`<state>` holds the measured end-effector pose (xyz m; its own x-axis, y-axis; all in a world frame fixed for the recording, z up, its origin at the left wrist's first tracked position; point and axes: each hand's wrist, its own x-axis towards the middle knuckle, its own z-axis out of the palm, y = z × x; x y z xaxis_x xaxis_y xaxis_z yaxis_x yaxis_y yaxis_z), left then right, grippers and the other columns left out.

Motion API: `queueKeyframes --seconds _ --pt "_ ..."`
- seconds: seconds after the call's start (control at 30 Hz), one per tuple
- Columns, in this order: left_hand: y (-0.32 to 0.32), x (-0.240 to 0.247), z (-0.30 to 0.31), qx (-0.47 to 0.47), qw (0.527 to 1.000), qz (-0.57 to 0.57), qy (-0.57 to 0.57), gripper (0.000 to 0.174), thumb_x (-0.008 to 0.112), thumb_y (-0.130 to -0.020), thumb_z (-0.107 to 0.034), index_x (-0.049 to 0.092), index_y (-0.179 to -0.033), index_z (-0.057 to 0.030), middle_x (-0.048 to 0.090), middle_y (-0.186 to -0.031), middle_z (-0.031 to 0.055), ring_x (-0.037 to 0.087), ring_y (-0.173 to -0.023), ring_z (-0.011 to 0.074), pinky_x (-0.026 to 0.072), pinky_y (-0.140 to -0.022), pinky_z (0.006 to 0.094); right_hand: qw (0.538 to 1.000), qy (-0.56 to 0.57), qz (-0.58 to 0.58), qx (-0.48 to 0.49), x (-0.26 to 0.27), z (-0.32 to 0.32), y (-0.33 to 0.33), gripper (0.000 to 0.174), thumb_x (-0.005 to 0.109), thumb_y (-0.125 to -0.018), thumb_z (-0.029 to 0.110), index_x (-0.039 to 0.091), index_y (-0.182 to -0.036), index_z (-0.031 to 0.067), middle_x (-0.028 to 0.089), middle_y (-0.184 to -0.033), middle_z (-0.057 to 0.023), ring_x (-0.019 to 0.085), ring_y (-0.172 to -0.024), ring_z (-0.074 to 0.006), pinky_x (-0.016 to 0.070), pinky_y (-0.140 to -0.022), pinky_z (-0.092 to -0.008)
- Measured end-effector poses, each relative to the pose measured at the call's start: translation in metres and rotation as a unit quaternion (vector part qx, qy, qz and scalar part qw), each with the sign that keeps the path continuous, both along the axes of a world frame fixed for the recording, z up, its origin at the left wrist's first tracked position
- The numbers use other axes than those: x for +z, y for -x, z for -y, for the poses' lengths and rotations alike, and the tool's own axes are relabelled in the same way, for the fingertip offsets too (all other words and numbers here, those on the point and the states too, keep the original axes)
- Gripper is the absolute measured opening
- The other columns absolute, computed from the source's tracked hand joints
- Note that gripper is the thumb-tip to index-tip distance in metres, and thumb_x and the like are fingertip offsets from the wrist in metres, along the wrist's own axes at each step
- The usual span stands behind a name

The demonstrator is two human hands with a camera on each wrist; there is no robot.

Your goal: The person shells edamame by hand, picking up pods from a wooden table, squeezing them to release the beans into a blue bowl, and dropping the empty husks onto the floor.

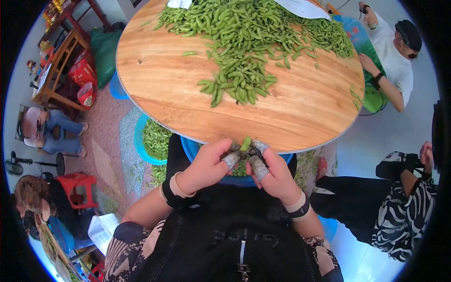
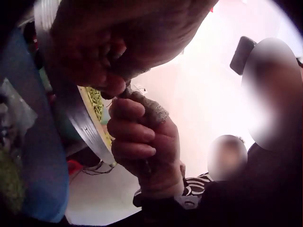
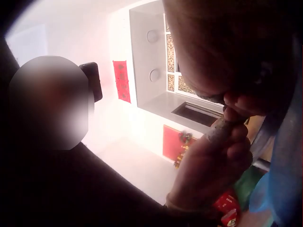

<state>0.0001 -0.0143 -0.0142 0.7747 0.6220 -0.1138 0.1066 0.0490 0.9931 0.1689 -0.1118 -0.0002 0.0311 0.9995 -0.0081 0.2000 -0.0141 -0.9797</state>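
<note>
I see left hand and right hand together, pinching green pod between them; tabletop ahead, blue basin below. Wrapped fingers could slip, lopsided squeeze could fling it wide.

One left hand, one right hand, that's two, and just one pod shared! Now one round table, one fan, one white basket. The heaped pods? Too many to count!
</note>
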Motion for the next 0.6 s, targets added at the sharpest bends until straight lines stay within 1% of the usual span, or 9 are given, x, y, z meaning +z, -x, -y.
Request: queueKeyframes --seconds 0.07,0.2,0.3,0.33,0.37,0.5,0.53,0.57,0.6 --pt "0.003 0.006 -0.002 -0.032 0.988 0.017 0.153 0.009 0.049 -0.088 -0.002 0.056 -0.093 -0.0022 0.054 -0.074 -0.0001 0.050 -0.063 0.0066 0.0437 -0.057 0.0221 0.975 0.115 -0.191 0.019 0.012 0.002 0.000 0.041 0.041 -0.093 0.004 0.038 -0.134 0.0047 0.053 -0.077 -0.0021 0.043 -0.054 -0.0056 0.0382 -0.045 -0.0192" --pt "0.004 0.008 -0.003 -0.021 0.983 0.005 0.182 0.008 0.051 -0.086 -0.001 0.055 -0.093 -0.0016 0.054 -0.073 0.0019 0.050 -0.063 0.0091 0.0446 -0.057 0.0257 0.962 0.138 -0.235 0.033 0.016 0.000 0.000 0.044 0.041 -0.093 0.005 0.035 -0.137 0.0059 0.051 -0.077 -0.0020 0.042 -0.054 -0.0055 0.0374 -0.045 -0.0189" --pt "0.003 0.002 0.000 -0.007 1.000 -0.015 -0.020 0.010 0.052 -0.084 0.000 0.055 -0.093 -0.0018 0.052 -0.072 0.0036 0.050 -0.062 0.0112 0.0449 -0.057 0.0280 0.967 0.132 -0.220 0.012 0.011 0.000 0.003 0.045 0.041 -0.093 0.004 0.036 -0.138 0.0063 0.051 -0.075 -0.0015 0.041 -0.053 -0.0053 0.0375 -0.045 -0.0189" --pt "0.002 0.003 0.001 0.011 0.965 -0.057 -0.258 0.009 0.053 -0.084 -0.001 0.055 -0.093 -0.0016 0.053 -0.072 0.0044 0.052 -0.063 0.0118 0.0454 -0.057 0.0287 0.987 0.082 -0.136 -0.001 0.000 0.000 0.004 0.044 0.042 -0.093 0.004 0.037 -0.136 0.0062 0.051 -0.075 -0.0013 0.040 -0.052 -0.0052 0.0375 -0.045 -0.0192" --pt "0.002 0.003 0.002 0.027 0.872 -0.096 -0.480 0.009 0.055 -0.083 -0.001 0.055 -0.092 -0.0014 0.054 -0.072 0.0052 0.053 -0.064 0.0124 0.0460 -0.058 0.0295 0.998 0.031 -0.051 -0.013 -0.006 0.000 0.004 0.043 0.043 -0.092 0.003 0.039 -0.135 0.0061 0.051 -0.074 -0.0011 0.039 -0.051 -0.0051 0.0375 -0.045 -0.0194" --pt "0.005 0.005 0.002 -0.005 0.859 -0.096 -0.503 0.013 0.057 -0.085 -0.005 0.056 -0.097 0.0002 0.058 -0.074 0.0045 0.056 -0.065 0.0112 0.0465 -0.057 0.0275 0.982 0.125 -0.140 -0.003 0.006 0.001 -0.002 0.038 0.043 -0.093 0.005 0.043 -0.131 0.0067 0.049 -0.071 0.0001 0.037 -0.049 -0.0046 0.0364 -0.044 -0.0199" --pt "0.008 0.008 -0.003 -0.050 0.968 -0.058 -0.238 0.016 0.058 -0.087 -0.007 0.056 -0.101 0.0004 0.059 -0.075 0.0040 0.056 -0.064 0.0102 0.0461 -0.055 0.0258 0.957 0.163 -0.239 0.009 0.011 0.002 -0.004 0.035 0.043 -0.093 0.007 0.044 -0.129 0.0072 0.047 -0.070 0.0006 0.036 -0.048 -0.0043 0.0357 -0.043 -0.0200" --pt "0.011 0.010 -0.006 -0.090 0.995 -0.015 0.049 0.019 0.058 -0.089 -0.010 0.056 -0.104 0.0006 0.060 -0.075 0.0035 0.056 -0.063 0.0093 0.0458 -0.054 0.0241 0.921 0.199 -0.335 0.021 0.013 0.003 -0.005 0.033 0.043 -0.094 0.010 0.046 -0.127 0.0078 0.046 -0.069 0.0011 0.036 -0.048 -0.0041 0.0350 -0.043 -0.0201" --pt "0.012 0.007 -0.006 -0.090 0.995 -0.015 0.050 0.019 0.058 -0.089 -0.010 0.056 -0.104 0.0006 0.060 -0.075 0.0035 0.056 -0.063 0.0093 0.0458 -0.054 0.0241 0.920 0.200 -0.335 0.021 0.013 0.005 -0.006 0.033 0.043 -0.094 0.010 0.046 -0.127 0.0078 0.046 -0.069 0.0011 0.036 -0.048 -0.0041 0.0350 -0.043 -0.0201"
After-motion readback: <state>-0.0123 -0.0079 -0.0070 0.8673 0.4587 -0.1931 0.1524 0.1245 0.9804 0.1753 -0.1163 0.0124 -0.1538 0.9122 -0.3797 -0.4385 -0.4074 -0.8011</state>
